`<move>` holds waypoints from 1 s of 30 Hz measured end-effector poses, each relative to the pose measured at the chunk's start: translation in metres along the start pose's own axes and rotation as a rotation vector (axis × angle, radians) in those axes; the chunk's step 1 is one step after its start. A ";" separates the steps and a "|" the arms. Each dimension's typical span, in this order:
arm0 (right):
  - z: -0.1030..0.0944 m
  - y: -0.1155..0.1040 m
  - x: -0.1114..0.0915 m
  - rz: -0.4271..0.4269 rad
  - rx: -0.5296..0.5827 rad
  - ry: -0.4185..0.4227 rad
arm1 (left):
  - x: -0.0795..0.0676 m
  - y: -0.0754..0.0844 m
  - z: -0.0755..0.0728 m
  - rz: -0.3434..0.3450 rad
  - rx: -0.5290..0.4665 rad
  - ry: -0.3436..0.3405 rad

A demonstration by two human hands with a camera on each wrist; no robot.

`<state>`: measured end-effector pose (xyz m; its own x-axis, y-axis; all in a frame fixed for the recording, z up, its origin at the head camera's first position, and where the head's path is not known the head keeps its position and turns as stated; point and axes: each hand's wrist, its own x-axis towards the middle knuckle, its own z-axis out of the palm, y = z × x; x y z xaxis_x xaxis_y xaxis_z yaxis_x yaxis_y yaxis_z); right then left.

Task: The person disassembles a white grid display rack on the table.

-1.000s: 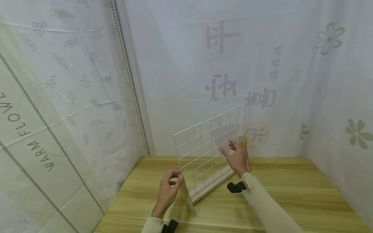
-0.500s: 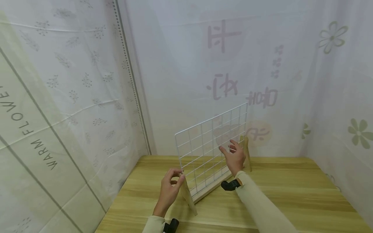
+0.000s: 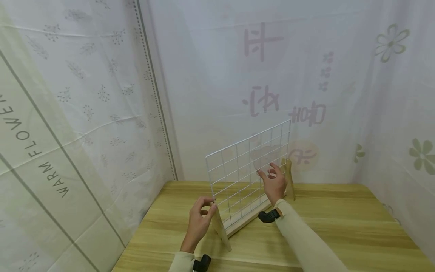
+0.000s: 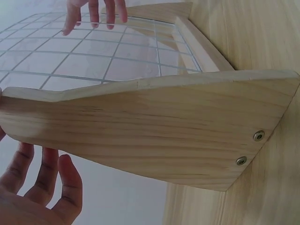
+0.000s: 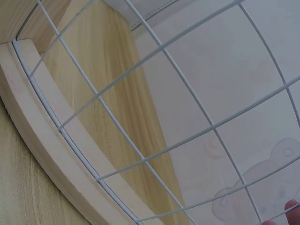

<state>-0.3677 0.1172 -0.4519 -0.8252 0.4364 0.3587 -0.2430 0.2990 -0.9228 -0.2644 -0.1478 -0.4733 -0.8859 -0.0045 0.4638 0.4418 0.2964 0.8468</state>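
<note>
White wire grid panel (image 3: 249, 172) upright in a pale wooden base rail (image 3: 248, 220), standing diagonally on the light wood-grain surface (image 3: 340, 223), near its back left part. Triangular wooden end foot (image 3: 221, 231) at the near end of the rail, second wooden end foot (image 3: 290, 184) at the far end. Left hand (image 3: 199, 223) at the near foot, thumb and forefinger pinching its top edge just where the grid's corner meets it; remaining fingers (image 4: 44, 176) loosely curled beside the plank in the left wrist view. Right hand (image 3: 273, 184) held up before the right portion of the grid, fingers spread and relaxed, fingertips (image 4: 93, 11) at the wires; actual contact not resolvable. Two screw heads (image 4: 248, 147) visible low on the near foot. Black wrist-mounted cameras (image 3: 268, 216) on both beige sleeves. Printed white curtain (image 3: 85, 113) hanging behind and to both sides.
</note>
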 end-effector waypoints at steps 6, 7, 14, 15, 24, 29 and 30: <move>0.001 -0.004 0.000 0.010 -0.009 -0.027 | 0.000 -0.002 -0.002 0.047 0.030 -0.007; 0.001 -0.004 -0.001 0.014 -0.012 -0.025 | 0.000 -0.002 -0.002 0.046 0.031 -0.008; 0.000 -0.003 -0.002 -0.011 -0.039 0.020 | 0.000 -0.002 0.000 0.059 0.012 0.010; 0.001 -0.003 -0.001 -0.014 -0.041 0.025 | 0.000 -0.003 0.000 0.065 0.011 0.011; 0.005 -0.003 0.003 0.012 0.004 0.053 | 0.001 -0.008 0.002 0.071 0.010 0.003; 0.004 -0.008 0.005 0.027 0.011 0.058 | 0.001 -0.008 0.003 0.075 -0.003 0.019; 0.004 -0.009 0.005 0.023 0.004 0.057 | 0.001 -0.007 0.004 0.077 -0.006 0.019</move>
<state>-0.3720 0.1131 -0.4427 -0.7999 0.4912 0.3448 -0.2267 0.2846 -0.9315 -0.2690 -0.1463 -0.4800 -0.8466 0.0003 0.5322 0.5093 0.2909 0.8100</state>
